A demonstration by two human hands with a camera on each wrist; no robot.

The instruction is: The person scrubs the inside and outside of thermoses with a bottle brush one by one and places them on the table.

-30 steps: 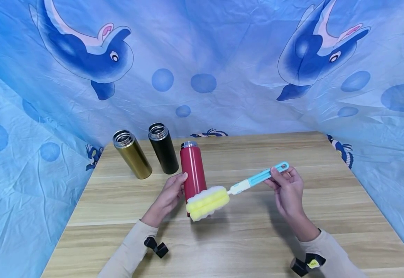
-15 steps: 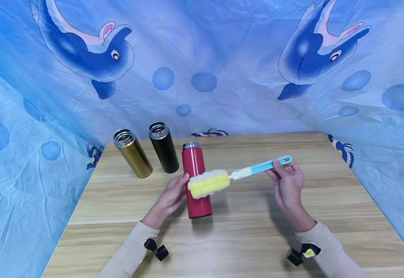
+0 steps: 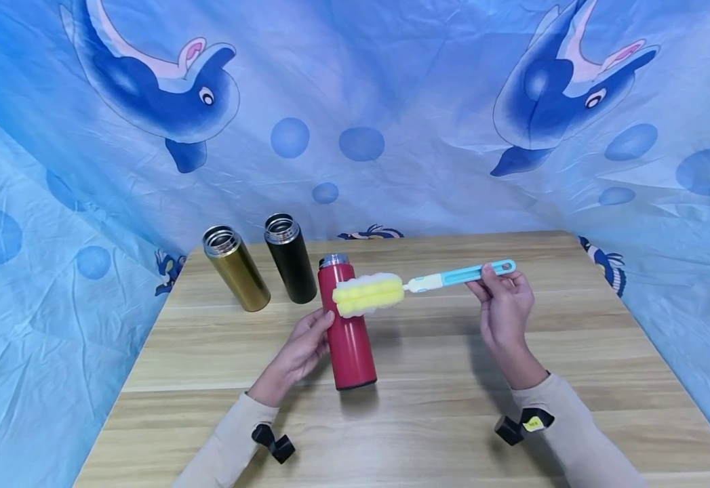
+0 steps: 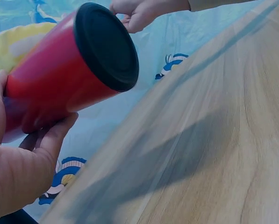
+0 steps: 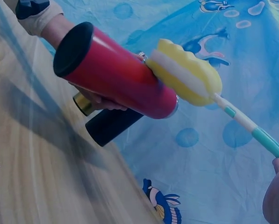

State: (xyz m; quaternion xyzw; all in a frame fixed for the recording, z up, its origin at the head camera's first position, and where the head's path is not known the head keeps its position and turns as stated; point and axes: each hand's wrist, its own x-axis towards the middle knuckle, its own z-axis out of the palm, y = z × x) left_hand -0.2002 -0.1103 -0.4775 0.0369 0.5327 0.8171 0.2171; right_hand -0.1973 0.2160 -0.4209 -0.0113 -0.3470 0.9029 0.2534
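Observation:
My left hand grips a red thermos bottle round its side, its steel mouth up and leaning away. The left wrist view shows the bottle's dark base raised off the table, its shadow below. In my right hand is a bottle brush, pinched near the hanging hole of its blue and white handle. The brush's yellow and white sponge head overlaps the upper part of the bottle in the head view. From the right wrist, the sponge head shows right at the bottle's side, close to its mouth end.
A gold thermos bottle and a black one stand without lids at the back left of the wooden table. Behind the table hangs a blue dolphin-print sheet.
The brush has risen, its sponge head moving from the red bottle's lower end up to near its mouth. The bottle's base has swung slightly right and toward me.

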